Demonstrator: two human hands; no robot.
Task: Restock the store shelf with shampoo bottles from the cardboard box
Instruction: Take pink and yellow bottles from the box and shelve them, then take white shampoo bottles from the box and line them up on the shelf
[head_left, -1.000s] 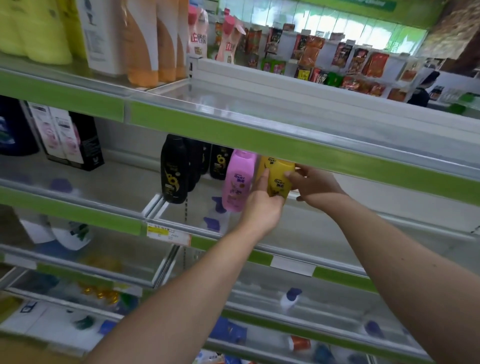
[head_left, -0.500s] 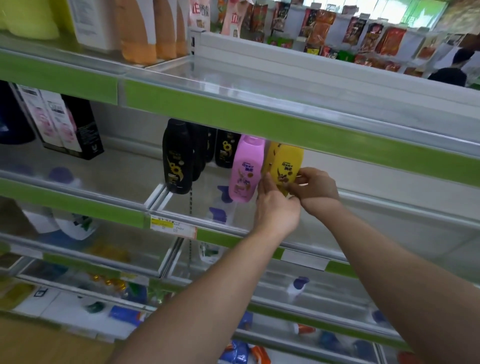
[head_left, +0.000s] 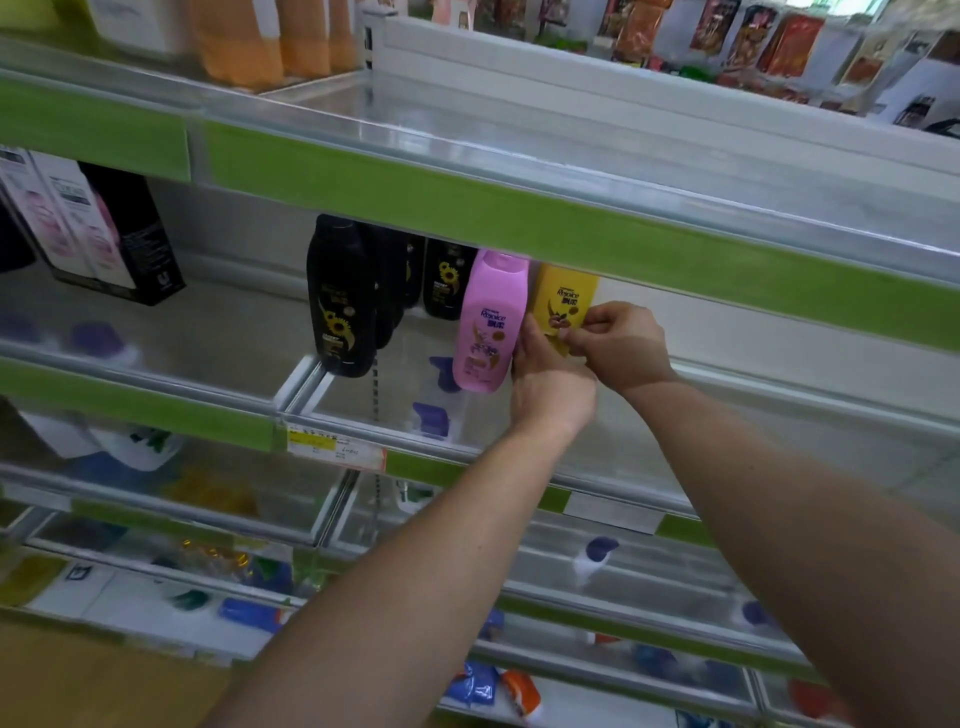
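A yellow shampoo bottle (head_left: 563, 306) stands upright on the middle glass shelf (head_left: 395, 410), right of a pink shampoo bottle (head_left: 488, 322). My left hand (head_left: 550, 384) holds the yellow bottle's lower left side, its fingers between the two bottles. My right hand (head_left: 618, 343) pinches the yellow bottle's lower right edge with curled fingers. Black shampoo bottles (head_left: 340, 301) stand in rows to the left. The cardboard box is out of view.
The green-edged upper shelf (head_left: 519, 228) hangs low over the bottle tops. Boxed products (head_left: 93, 228) stand at the far left of the same level. A price tag (head_left: 332, 447) sits on the shelf rail. Lower glass shelves hold scattered bottles.
Both hands have pushed the yellow bottle further back and upright beside the pink one. My view has dropped slightly and drawn closer.
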